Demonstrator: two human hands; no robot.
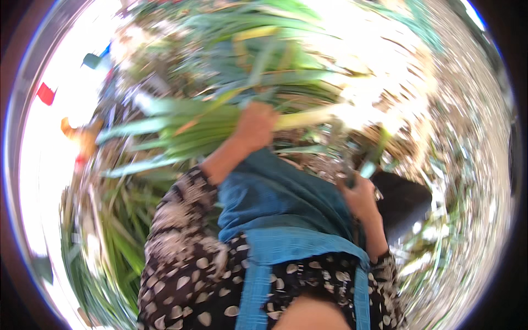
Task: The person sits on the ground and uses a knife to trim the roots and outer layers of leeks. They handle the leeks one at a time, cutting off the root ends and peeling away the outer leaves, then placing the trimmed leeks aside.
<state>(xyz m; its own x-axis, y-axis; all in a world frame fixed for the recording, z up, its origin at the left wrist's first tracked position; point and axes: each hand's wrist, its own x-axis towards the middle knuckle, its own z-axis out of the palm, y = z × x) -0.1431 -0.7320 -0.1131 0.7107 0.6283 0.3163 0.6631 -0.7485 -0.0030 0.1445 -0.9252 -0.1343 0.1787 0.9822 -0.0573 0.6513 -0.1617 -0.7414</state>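
Note:
My left hand (258, 123) is closed around a leek (305, 119). Its pale shank points right, and broad green leaves (194, 130) fan out to the left of my wrist. Lower and to the right, my right hand (363, 196) has its thumb and fingers curled around a slim grey tool (350, 178). Motion blur hides the tool's exact kind and its far end. Just beyond my hands lies a pile of leeks (280, 62), their leaves leftward and their whitish root ends (387, 99) rightward in strong glare.
A blue apron (284, 194) covers my lap. Loose long leaves (111, 235) cover the ground at left. A black object (400, 202) is beside my right wrist. Teal netting or cord (425, 24) shows at upper right, and an orange-brown object (84, 136) at left. Blurred ground (474, 165) runs along the right.

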